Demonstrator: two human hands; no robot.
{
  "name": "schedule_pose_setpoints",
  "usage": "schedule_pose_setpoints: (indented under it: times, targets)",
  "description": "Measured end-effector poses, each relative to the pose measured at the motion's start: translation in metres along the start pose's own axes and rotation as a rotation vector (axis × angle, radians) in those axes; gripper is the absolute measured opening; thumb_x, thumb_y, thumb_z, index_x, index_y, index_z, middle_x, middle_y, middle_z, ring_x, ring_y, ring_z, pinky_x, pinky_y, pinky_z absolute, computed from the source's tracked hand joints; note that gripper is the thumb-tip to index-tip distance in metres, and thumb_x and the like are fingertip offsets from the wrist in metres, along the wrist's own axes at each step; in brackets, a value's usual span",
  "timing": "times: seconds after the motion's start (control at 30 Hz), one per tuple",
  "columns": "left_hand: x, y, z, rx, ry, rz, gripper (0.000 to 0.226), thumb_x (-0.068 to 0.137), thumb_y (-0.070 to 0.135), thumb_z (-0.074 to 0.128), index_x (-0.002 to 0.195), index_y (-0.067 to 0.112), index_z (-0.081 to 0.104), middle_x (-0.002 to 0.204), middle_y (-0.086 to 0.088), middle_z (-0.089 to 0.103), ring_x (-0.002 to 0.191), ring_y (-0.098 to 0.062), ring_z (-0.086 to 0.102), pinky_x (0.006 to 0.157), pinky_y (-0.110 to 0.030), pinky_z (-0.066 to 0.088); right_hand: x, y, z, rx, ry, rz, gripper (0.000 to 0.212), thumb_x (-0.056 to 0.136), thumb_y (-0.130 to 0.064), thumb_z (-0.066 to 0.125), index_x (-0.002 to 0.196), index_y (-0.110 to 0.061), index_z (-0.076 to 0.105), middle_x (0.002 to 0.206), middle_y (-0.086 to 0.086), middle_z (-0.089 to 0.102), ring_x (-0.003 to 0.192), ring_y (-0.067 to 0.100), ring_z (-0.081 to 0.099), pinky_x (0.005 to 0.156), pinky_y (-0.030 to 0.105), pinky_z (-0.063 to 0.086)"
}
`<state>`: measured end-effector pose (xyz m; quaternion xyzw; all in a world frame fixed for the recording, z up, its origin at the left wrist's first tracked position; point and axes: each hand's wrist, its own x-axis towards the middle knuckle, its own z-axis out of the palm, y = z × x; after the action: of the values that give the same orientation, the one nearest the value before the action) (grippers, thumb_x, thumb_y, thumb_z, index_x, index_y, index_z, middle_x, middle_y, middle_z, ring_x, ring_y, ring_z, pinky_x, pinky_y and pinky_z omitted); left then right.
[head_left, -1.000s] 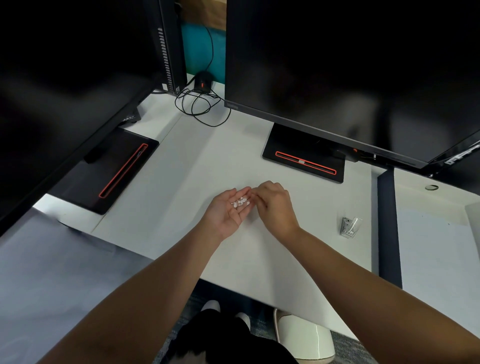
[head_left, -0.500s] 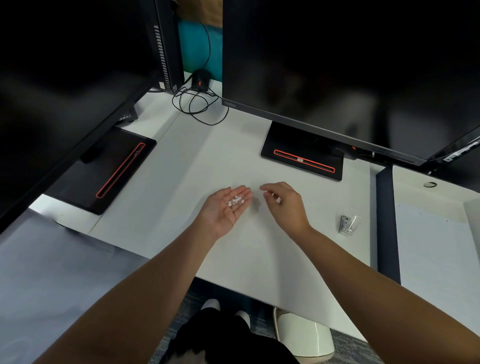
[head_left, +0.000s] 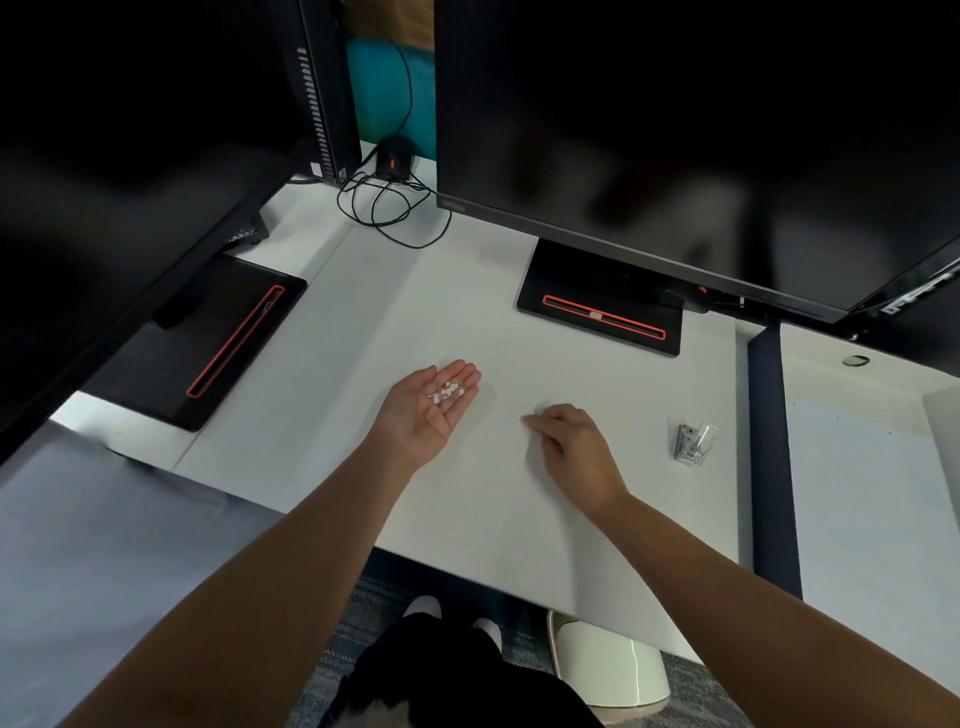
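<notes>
- Holding the left hand (head_left: 423, 410) flat and palm-up just above the white desk (head_left: 363, 322), fingers straight and not gripping. Cradling a cluster of small white pieces (head_left: 447, 391) at the base of the fingers.
- Drawing the right hand (head_left: 574, 447) away from that palm: meeting the cluster a second ago, now lying well apart from it, lower and further right, close over the desk.
- Curling the right fingers inward, with thumb and forefinger tips (head_left: 527, 420) closing to a narrow pinch. Showing nothing between them at this size, so not telling whether a piece is being carried.
- Leaving the cluster seemingly undisturbed on the palm during the withdrawal.
- Suggesting, as a judgement, a single piece being picked out and taken toward the bare desk or toward the small clear plastic container (head_left: 693, 442) near the right hand, beside the dark divider strip (head_left: 771, 441).
- Implying a piece-by-piece transfer only just beginning, with most of the pieces remaining in the left palm.
</notes>
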<state>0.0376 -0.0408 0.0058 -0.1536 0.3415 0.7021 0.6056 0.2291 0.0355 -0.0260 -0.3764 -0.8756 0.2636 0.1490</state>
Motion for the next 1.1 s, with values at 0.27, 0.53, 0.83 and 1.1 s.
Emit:
schedule_pose_setpoints:
  times: [0.27,0.53,0.83,1.1]
  targets:
    - [-0.001,0.000,-0.002,-0.015,-0.005,-0.006,0.029,0.098,0.012,0.042,0.107,-0.008,0.061,0.101,-0.020,0.071,0.101,-0.030,0.066,0.086,-0.037,0.052,-0.009,-0.001,0.010,-0.183,-0.017,-0.090,0.057,0.072,0.008,0.045,0.125,-0.006,0.061,0.101,0.013,0.063,0.089,0.036,0.057,0.076,0.036,0.045]
    - [0.003,-0.005,-0.003,-0.013,-0.009,-0.005,0.029,0.097,0.013,0.043,0.109,-0.008,0.061,0.103,-0.019,0.072,0.093,-0.029,0.071,0.078,-0.035,0.059,-0.011,-0.008,0.014,-0.665,-0.017,-0.217,0.060,0.056,0.001,0.075,0.115,0.001,0.064,0.102,0.013,0.066,0.084,0.031,0.064,0.064,0.036,0.052]
    - [0.000,-0.013,0.001,0.025,-0.020,-0.027,0.030,0.098,0.013,0.043,0.109,-0.008,0.060,0.106,-0.020,0.068,0.099,-0.029,0.067,0.082,-0.036,0.054,0.000,-0.001,0.005,0.019,-0.012,0.040,0.055,0.076,0.011,0.038,0.117,-0.010,0.067,0.110,0.011,0.064,0.099,0.028,0.057,0.083,0.029,0.044]
    - [0.002,-0.024,0.004,0.035,-0.031,-0.053,0.030,0.098,0.014,0.043,0.108,-0.009,0.060,0.105,-0.021,0.068,0.101,-0.030,0.065,0.093,-0.038,0.049,0.028,-0.031,-0.036,0.780,-0.169,0.566,0.034,0.084,0.009,0.047,0.088,-0.011,0.073,0.089,0.001,0.068,0.086,0.010,0.060,0.071,0.010,0.043]
